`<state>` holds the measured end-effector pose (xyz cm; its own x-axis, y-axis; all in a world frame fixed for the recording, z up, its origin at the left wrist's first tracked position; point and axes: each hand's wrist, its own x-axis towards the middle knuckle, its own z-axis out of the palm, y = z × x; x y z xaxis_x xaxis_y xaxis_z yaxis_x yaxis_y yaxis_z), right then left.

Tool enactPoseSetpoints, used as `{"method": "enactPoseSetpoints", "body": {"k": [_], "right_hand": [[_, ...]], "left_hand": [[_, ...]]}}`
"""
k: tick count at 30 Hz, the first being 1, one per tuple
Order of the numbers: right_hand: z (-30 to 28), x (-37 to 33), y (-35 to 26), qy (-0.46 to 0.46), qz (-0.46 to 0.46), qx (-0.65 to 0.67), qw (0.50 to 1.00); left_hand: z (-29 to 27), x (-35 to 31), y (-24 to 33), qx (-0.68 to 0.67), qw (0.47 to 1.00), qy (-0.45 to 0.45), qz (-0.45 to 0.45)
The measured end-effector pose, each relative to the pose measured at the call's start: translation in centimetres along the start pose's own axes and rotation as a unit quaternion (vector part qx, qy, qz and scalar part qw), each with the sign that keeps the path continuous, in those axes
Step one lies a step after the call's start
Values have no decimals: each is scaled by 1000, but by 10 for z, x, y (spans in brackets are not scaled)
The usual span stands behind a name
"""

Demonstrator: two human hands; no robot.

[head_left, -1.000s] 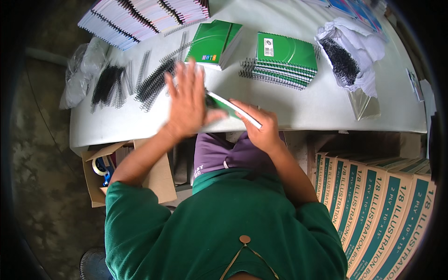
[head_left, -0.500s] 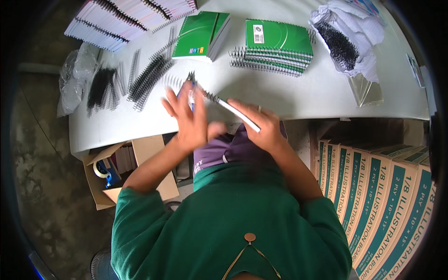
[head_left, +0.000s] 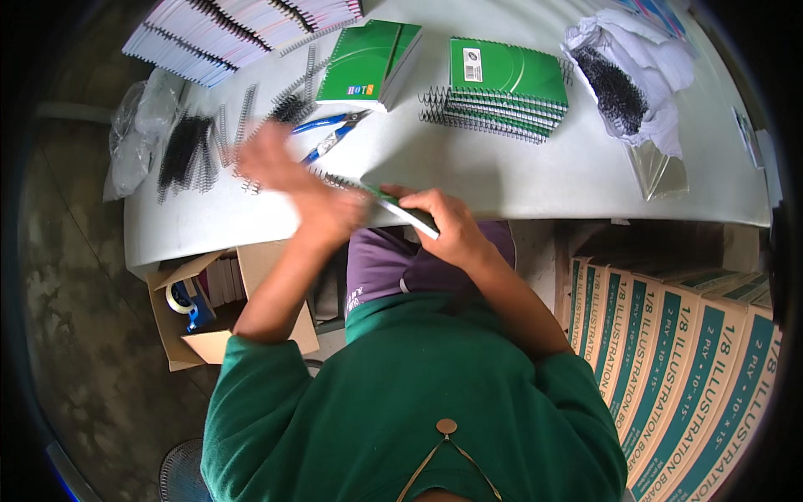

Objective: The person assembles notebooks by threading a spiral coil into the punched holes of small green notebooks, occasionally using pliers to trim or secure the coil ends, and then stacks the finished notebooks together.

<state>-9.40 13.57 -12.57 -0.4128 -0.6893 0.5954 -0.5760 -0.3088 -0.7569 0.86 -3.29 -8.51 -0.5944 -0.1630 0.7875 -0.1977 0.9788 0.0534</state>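
Observation:
My right hand (head_left: 449, 219) is closed around a small spiral notebook (head_left: 418, 221) with a green cover, held edge-up at the table's near edge. A dark wire coil (head_left: 335, 179) sticks out from its left end. My left hand (head_left: 288, 180), blurred by motion, stretches over the loose black coils (head_left: 291, 107), fingers extended; I see nothing held in it. Its wrist side overlaps the notebook's left end. Just beyond lie blue-handled pliers (head_left: 324, 138) on the table, jaws toward the right. Part of the coil pile is hidden behind my left hand.
Green notebooks (head_left: 360, 67) stand upright at the back, beside a stack of green spiral notebooks (head_left: 508, 75). More black coils (head_left: 186, 155) lie at left near a plastic bag (head_left: 142, 138). A white bag of coils (head_left: 615, 88) sits at right. Cartons (head_left: 677, 360) stand below.
My left hand has moved left, away from the pliers, which now lie uncovered on the table. The notebook in my right hand has shifted slightly left, and its green cover now shows.

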Motion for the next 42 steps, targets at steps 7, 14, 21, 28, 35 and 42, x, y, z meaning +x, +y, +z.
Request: {"method": "enactPoseSetpoints", "body": {"k": [7,14,21,28,35,42], "right_hand": [[4,-4,-3,21,-7,17,1000],[10,-4,1,40,-5,54,998],[22,-6,21,41,44,119,991],[24,5,1,-2,42,112,993],[18,9,-4,-15,68,22,997],[43,11,-9,-64,-235,-181,953]], "left_hand": [[-2,-32,12,18,993,-17,113],[-2,-69,24,-123,953,-142,237],[9,-58,36,-179,956,-142,183],[27,-38,22,-91,986,-95,98],[-9,43,35,-49,998,-42,14],[20,60,26,97,995,-16,19]]}}
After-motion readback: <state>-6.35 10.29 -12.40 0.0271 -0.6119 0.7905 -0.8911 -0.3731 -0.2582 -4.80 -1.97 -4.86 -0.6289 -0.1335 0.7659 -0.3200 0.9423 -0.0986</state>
